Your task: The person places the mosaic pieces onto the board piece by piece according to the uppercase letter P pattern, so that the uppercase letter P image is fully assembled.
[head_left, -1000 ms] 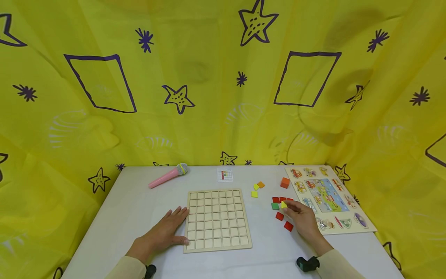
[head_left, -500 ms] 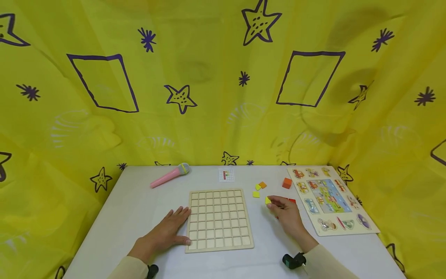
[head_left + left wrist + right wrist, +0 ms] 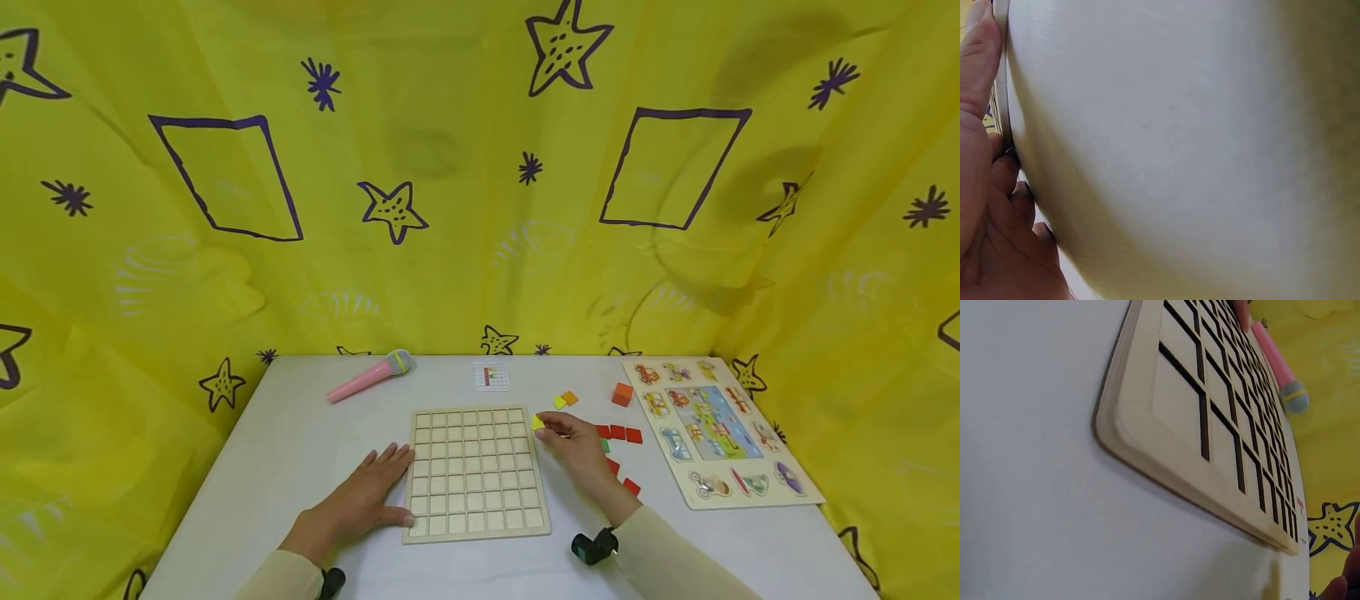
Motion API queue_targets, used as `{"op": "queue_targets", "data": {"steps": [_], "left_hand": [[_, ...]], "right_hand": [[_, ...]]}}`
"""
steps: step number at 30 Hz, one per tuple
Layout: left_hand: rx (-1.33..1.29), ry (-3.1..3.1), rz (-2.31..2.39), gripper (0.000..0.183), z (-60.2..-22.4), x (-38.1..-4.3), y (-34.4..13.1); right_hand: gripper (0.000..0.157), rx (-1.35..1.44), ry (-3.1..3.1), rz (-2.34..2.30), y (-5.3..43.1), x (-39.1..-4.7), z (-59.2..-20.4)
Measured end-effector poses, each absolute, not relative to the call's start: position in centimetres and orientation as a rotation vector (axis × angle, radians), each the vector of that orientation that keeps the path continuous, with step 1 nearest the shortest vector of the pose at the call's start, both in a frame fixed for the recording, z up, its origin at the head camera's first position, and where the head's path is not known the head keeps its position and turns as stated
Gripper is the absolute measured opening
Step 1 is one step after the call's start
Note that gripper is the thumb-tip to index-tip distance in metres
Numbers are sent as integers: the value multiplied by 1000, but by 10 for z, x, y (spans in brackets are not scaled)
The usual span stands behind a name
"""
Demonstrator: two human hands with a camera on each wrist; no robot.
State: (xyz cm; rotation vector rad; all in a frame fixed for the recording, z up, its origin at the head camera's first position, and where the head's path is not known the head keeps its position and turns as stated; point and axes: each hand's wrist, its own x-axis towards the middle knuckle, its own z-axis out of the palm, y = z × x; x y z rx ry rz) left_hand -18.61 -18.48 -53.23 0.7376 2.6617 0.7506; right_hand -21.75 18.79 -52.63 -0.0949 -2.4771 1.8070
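Note:
A wooden grid board point(image 3: 477, 481) lies flat on the white table, and its cells hold no tiles. My left hand point(image 3: 363, 493) rests along its left edge with fingers spread and thumb against the rim. In the left wrist view that hand point(image 3: 1004, 212) touches the board's side. Between thumb and fingertips my right hand point(image 3: 583, 458) pinches a small yellow tile point(image 3: 537, 423) beside the board's upper right corner. The right wrist view shows the board point(image 3: 1141, 434) up close, with only fingertips point(image 3: 1335, 589) at its right edge; the tile is not visible there.
Red tiles point(image 3: 618, 432) and a green tile point(image 3: 605, 446) lie partly behind my right hand. Behind it lie a yellow tile point(image 3: 559, 402), an orange tile point(image 3: 570, 397) and red block point(image 3: 622, 394). A pattern card point(image 3: 491, 377), pink microphone point(image 3: 367, 380) and picture puzzle point(image 3: 675, 467) surround the board.
My right hand has carried the yellow tile leftward from the red and green tiles to the board's right edge. The left hand keeps its place on the board.

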Motion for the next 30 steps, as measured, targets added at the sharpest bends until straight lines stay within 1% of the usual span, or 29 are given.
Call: {"op": "queue_targets", "data": {"steps": [8, 15, 25, 30], "left_hand": [[734, 2657, 746, 108, -532, -189, -185], [720, 2648, 779, 108, -532, -189, -185], [720, 2644, 774, 109, -536, -189, -185], [719, 2650, 761, 109, -535, -188, -185]], "right_hand": [[26, 4, -2578, 1733, 158, -232, -529], [22, 133, -2609, 1701, 140, -244, -535], [21, 207, -2759, 1464, 129, -253, -543], [20, 238, -2789, 1416, 128, -255, -546]]}}
